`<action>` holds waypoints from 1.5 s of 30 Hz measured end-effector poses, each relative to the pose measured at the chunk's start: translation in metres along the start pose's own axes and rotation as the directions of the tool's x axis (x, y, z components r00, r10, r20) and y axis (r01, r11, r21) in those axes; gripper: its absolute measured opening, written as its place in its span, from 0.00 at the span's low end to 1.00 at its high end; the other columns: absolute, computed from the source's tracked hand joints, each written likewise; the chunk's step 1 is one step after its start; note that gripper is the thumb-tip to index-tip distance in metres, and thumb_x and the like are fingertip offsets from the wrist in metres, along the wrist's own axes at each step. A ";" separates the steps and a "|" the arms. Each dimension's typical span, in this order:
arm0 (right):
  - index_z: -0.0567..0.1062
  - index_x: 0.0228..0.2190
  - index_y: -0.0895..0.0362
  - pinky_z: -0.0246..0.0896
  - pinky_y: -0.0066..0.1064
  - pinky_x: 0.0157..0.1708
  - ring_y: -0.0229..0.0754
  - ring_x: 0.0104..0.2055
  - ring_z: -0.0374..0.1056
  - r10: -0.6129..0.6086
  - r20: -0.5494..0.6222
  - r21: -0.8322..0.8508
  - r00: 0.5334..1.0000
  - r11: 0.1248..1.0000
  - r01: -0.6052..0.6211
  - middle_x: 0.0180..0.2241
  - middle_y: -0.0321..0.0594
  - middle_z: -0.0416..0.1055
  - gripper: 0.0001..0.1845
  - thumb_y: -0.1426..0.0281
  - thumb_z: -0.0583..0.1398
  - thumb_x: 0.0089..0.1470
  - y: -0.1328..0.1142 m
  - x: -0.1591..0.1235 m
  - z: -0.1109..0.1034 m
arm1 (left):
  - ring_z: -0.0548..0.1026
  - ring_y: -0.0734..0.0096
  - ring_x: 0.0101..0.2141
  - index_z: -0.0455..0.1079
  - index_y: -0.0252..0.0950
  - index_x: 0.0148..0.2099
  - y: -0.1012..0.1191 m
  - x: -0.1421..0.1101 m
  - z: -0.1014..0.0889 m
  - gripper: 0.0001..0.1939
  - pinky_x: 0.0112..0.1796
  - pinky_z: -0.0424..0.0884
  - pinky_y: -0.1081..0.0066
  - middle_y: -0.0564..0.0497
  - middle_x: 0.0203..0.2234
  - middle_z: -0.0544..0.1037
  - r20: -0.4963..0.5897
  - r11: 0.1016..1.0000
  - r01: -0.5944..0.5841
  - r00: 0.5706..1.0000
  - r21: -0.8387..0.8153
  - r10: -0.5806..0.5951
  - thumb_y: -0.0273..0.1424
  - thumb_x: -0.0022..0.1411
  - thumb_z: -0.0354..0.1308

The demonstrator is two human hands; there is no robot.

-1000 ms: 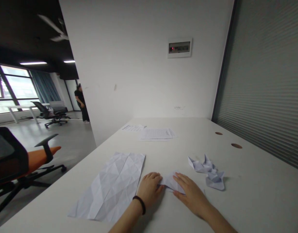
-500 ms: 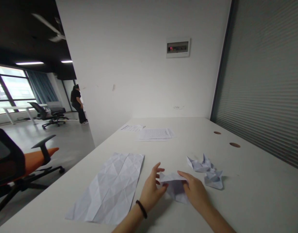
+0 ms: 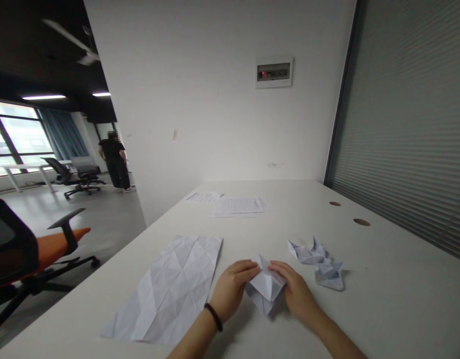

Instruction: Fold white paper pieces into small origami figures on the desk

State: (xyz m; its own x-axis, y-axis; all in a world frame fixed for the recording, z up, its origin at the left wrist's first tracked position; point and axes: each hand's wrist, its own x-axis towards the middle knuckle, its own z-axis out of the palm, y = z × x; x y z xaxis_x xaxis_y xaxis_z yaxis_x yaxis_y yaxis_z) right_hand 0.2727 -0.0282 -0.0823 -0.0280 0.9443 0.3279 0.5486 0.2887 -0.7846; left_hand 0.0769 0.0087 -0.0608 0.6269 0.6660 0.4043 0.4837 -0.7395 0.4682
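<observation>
A folded white paper [image 3: 266, 286] is held between my two hands, just over the table's near part. My left hand [image 3: 233, 289], with a dark band at the wrist, closes on its left side. On the opposite side, my right hand [image 3: 297, 291] grips the paper with fingers along its upper edge. The thumbs are mostly hidden. To the left lies a large creased paper sheet [image 3: 173, 289], spread flat. Right of my hands sit small folded paper pieces [image 3: 315, 253], with pointed tips standing up.
Printed sheets [image 3: 239, 206] lie farther back on the white table [image 3: 290, 219], which meets the wall. Two round holes [image 3: 361, 222] are cut near its right side. An orange-seated chair [image 3: 56, 247] stands left of the table. A person [image 3: 114, 159] in black is in the background.
The paper has been lifted from the table and turned, so its folded, peaked side shows. My left hand opened briefly and has closed on it again. The person in the background has turned.
</observation>
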 end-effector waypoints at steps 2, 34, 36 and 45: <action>0.71 0.43 0.57 0.45 0.38 0.56 0.41 0.55 0.54 -0.013 0.091 -0.225 0.996 0.974 0.033 0.52 0.44 0.61 0.28 0.81 0.47 0.39 0.007 -0.003 0.001 | 0.61 0.68 0.52 0.63 0.42 0.52 -0.007 -0.002 0.004 0.24 0.52 0.54 0.62 0.52 0.51 0.66 0.176 0.992 0.034 0.983 0.119 -0.054 0.20 0.55 0.43; 0.68 0.39 0.56 0.44 0.37 0.55 0.46 0.56 0.49 0.056 0.165 -0.267 0.985 0.964 -0.010 0.53 0.45 0.56 0.19 0.67 0.59 0.40 -0.015 -0.011 0.011 | 0.56 0.64 0.54 0.59 0.39 0.54 0.004 -0.006 0.018 0.19 0.54 0.47 0.56 0.49 0.54 0.61 0.187 0.975 0.160 0.964 0.153 -0.187 0.33 0.63 0.38; 0.67 0.43 0.55 0.43 0.37 0.55 0.47 0.57 0.48 0.066 0.149 -0.316 0.987 0.949 -0.016 0.53 0.46 0.55 0.25 0.68 0.60 0.39 -0.011 -0.010 0.014 | 0.57 0.66 0.53 0.58 0.39 0.54 0.004 -0.005 0.015 0.19 0.54 0.49 0.58 0.48 0.53 0.62 0.175 0.976 0.179 0.964 0.126 -0.199 0.33 0.65 0.35; 0.66 0.45 0.57 0.47 0.37 0.54 0.45 0.52 0.56 0.056 0.057 -0.177 0.997 0.983 -0.046 0.47 0.44 0.63 0.29 0.76 0.58 0.35 0.000 -0.005 0.009 | 0.48 0.49 0.56 0.51 0.32 0.59 0.002 -0.004 0.014 0.40 0.54 0.44 0.52 0.35 0.56 0.51 0.328 0.963 0.187 0.913 0.197 -0.244 0.40 0.46 0.61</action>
State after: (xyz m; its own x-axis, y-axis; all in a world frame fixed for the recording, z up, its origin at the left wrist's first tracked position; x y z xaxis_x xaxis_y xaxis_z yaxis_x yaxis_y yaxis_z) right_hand 0.2655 -0.0312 -0.0884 -0.0444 0.9665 0.2527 0.6887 0.2128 -0.6931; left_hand 0.0838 0.0035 -0.0722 0.6543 0.7562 -0.0028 0.7027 -0.6067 0.3717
